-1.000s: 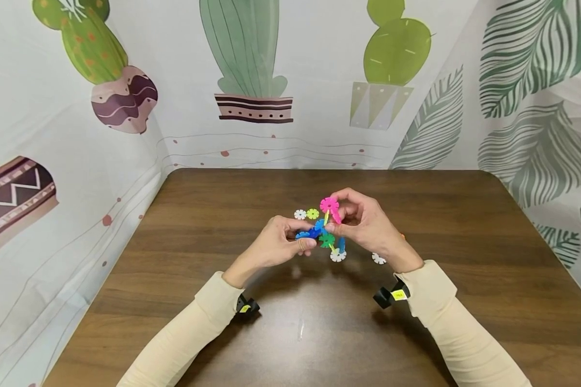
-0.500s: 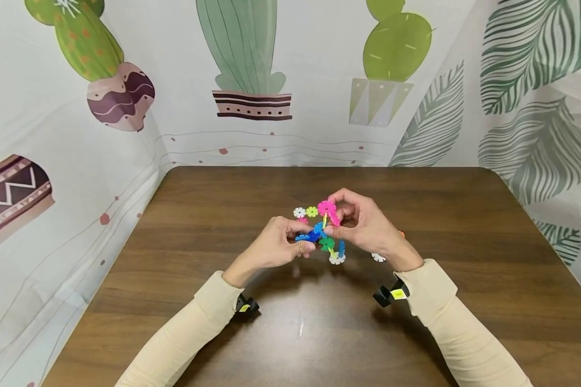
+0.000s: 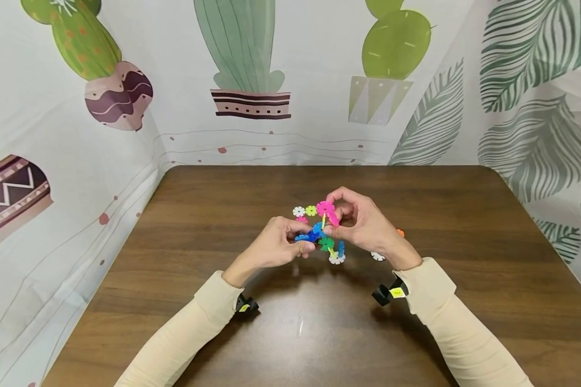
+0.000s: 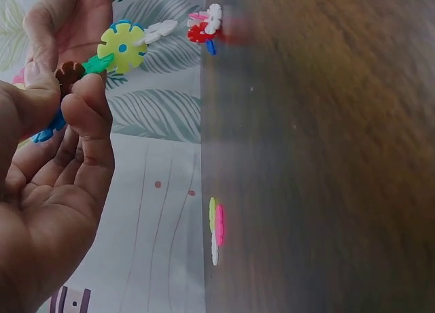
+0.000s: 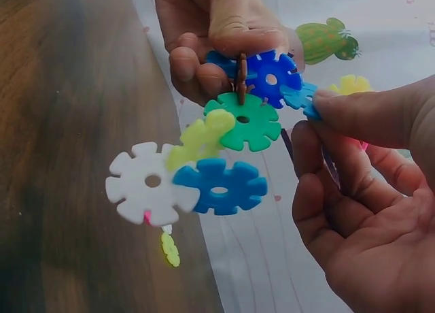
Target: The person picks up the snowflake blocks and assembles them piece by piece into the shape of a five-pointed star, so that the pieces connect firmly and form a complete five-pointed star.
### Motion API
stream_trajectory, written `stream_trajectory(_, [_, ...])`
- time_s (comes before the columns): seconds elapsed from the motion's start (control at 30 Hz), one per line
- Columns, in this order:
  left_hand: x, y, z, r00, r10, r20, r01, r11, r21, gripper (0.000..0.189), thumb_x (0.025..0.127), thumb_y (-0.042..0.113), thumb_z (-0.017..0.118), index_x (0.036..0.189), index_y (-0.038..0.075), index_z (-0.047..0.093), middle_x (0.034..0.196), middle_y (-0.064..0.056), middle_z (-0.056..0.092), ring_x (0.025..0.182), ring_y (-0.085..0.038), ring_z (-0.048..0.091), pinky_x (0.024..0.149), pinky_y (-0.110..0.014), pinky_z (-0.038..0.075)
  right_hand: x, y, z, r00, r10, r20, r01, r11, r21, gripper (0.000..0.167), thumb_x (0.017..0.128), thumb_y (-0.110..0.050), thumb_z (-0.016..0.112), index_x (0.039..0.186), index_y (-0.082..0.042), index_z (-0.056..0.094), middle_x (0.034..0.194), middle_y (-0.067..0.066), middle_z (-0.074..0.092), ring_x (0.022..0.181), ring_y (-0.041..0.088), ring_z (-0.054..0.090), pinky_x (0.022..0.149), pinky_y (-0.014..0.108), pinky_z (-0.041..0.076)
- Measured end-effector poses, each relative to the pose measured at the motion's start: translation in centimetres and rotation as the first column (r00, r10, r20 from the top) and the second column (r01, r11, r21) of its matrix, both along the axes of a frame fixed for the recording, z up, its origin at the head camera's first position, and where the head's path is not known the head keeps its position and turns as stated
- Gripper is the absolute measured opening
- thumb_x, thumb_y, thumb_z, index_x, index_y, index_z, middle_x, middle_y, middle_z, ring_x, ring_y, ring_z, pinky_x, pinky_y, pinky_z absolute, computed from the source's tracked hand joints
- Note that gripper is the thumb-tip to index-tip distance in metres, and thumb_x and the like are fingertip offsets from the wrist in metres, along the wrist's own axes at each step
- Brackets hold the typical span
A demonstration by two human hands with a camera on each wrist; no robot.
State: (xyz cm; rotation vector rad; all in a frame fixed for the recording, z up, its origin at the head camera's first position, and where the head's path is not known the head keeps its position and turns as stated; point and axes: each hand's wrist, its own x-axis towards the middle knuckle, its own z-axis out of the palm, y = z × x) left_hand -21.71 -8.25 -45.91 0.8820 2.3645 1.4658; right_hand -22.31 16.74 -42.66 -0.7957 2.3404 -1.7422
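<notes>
Above the middle of the brown wooden table (image 3: 295, 301), a chain of notched plastic discs (image 5: 262, 126) is held in the air between two hands. Its left end, made up of blue pieces, is pinched between the thumb and fingers of the left hand (image 3: 273, 242), beside a dark-blue disc (image 5: 287, 81) and a brown disc (image 5: 242, 78) seen edge-on. By the right hand (image 3: 368, 223), a light-blue disc (image 5: 299, 99) is pinched between thumb and forefinger; above it, pink discs (image 3: 327, 205) and a yellow disc (image 3: 324, 221) are seen, though how they are joined seems partly hidden by the fingers. On the near side of the chain, a lime disc (image 5: 197, 144), a white disc (image 5: 170, 196) and a medium-blue disc (image 5: 238, 190) are linked below the green one. Farther off on the table, to the left of the pink discs, a small group of white, lime and pink pieces (image 3: 311, 210) is laid. To the right, another white piece (image 3: 378, 257) is placed near the right wrist, and an orange piece (image 3: 401, 233) is partly covered by it. Beyond the far edge, a cloth printed with cacti (image 3: 319, 54) is hung.
</notes>
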Motion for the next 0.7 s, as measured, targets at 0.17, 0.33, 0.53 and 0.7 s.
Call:
stream_trajectory(0.17, [0.1,0.1,0.1,1.000,-0.005,0.010,0.004,0.999,0.033,0.020,0.098,0.014,0.080,0.114,0.001,0.079,0.081,-0.014,0.078,0.075,-0.043,0.077,0.056,-0.024,0.055,0.0,0.3,0.5,1.000,0.003,-0.010,-0.003,1.000,0.007,0.049,0.086,0.000,0.087,0.127,-0.009,0.062,0.078,0.006,0.071,0.073,0.021,0.066,0.075,0.032,0.061])
stream_trajectory(0.33, [0.1,0.0,0.3,1.000,0.005,0.029,-0.007,0.998,0.068,0.023,0.097,0.014,0.080,0.118,0.003,0.078,0.079,-0.011,0.077,0.076,-0.047,0.074,0.056,-0.024,0.052,0.1,0.6,0.8,1.000,0.001,-0.005,-0.001,0.999,0.046,0.054,0.087,-0.005,0.088,0.133,-0.013,0.061,0.091,0.008,0.079,0.082,0.022,0.071,0.083,0.034,0.062])
stream_trajectory(0.53, [0.2,-0.1,0.5,0.999,0.021,0.047,-0.024,0.997,0.069,0.025,0.098,0.016,0.080,0.120,0.005,0.078,0.079,-0.010,0.076,0.079,-0.050,0.073,0.055,-0.023,0.048,0.1,0.8,0.9,1.000,0.004,0.000,-0.004,0.998,0.071,0.057,0.088,-0.008,0.088,0.137,-0.016,0.060,0.096,0.008,0.080,0.085,0.023,0.068,0.084,0.039,0.060])
stream_trajectory(0.7, [0.1,-0.2,0.6,0.998,0.026,0.053,-0.030,0.997,0.075,0.025,0.097,0.016,0.080,0.120,0.005,0.078,0.079,-0.010,0.075,0.078,-0.050,0.072,0.053,-0.023,0.046,-0.2,1.4,1.1,1.000,0.005,-0.009,-0.004,0.995,0.098,0.059,0.089,-0.010,0.088,0.140,-0.016,0.059,0.101,0.008,0.077,0.087,0.024,0.067,0.083,0.033,0.059])
